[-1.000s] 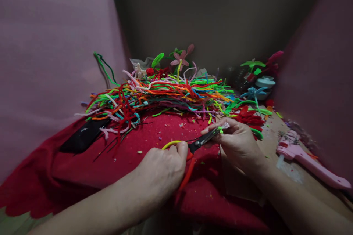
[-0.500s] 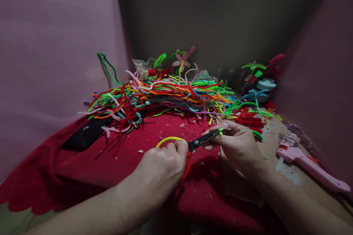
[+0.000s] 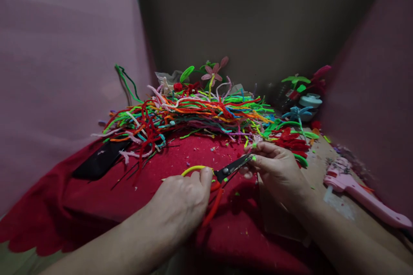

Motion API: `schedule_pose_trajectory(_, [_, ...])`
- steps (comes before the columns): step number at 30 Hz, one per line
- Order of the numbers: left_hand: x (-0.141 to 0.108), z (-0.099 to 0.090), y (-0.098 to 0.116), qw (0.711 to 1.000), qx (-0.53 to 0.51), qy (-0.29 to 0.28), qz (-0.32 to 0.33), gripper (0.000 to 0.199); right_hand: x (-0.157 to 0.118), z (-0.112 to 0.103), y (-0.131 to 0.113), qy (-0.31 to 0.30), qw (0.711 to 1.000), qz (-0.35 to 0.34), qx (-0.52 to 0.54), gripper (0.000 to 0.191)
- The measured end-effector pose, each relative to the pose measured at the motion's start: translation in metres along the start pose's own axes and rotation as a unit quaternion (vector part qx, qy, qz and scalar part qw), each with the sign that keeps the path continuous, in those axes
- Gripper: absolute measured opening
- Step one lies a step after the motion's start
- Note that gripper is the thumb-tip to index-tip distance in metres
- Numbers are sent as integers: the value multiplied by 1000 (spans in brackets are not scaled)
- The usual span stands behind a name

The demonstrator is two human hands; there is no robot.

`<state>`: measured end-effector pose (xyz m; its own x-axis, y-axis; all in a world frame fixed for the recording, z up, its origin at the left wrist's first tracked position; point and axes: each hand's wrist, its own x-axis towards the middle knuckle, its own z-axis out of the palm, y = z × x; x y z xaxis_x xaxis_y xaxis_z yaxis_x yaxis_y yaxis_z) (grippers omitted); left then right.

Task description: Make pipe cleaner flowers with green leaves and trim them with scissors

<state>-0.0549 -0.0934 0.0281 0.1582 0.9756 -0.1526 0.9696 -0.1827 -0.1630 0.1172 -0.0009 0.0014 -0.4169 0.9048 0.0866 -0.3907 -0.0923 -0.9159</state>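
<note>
My left hand is wrapped round the handles of a pair of scissors with a yellow loop, a red-orange loop and black blades. The blades point up and right, to the fingertips of my right hand. Those fingers are pinched on a small piece with bright green bits and a pale fuzzy tip; its full shape is hidden. Behind both hands, a large pile of coloured pipe cleaners spreads across the red cloth.
A black phone-like slab lies at the left. On the cardboard at the right rests a pink glue gun. Fuzzy flowers, red petals and a lidded container stand farther back.
My left hand has shifted slightly left and down with the scissors. The pale-tipped piece has moved left and up in my right fingers, and small green bits now show near the blades.
</note>
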Motion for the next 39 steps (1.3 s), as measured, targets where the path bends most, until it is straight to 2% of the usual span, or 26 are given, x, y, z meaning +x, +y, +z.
schedule_pose_trajectory(5, [1, 2, -2, 998, 43, 48, -23, 27, 2, -3, -2, 0, 998, 52, 27, 12])
schedule_pose_trajectory(9, [4, 8, -5, 991, 85, 96, -40, 28, 0, -1, -4, 26, 996, 89, 14, 19])
schedule_pose_trajectory(15, [10, 18, -8, 985, 105, 133, -29, 25, 0, -4, -2, 61, 991, 113, -24, 20])
schedule_pose_trajectory(24, [10, 21, -9, 989, 102, 108, -26, 25, 0, -1, -2, 55, 991, 106, -64, 18])
schedule_pose_trajectory(31, [10, 20, -11, 991, 86, 91, -40, 24, -3, 1, -6, 13, 992, 65, -110, 13])
schedule_pose_trajectory(35, [9, 21, -13, 991, 87, 96, -26, 26, -1, -3, -6, -4, 994, 80, -75, 9])
schedule_pose_trajectory(39, [7, 20, -14, 993, 78, 89, -31, 24, 3, -11, -6, -27, 990, 125, -52, 6])
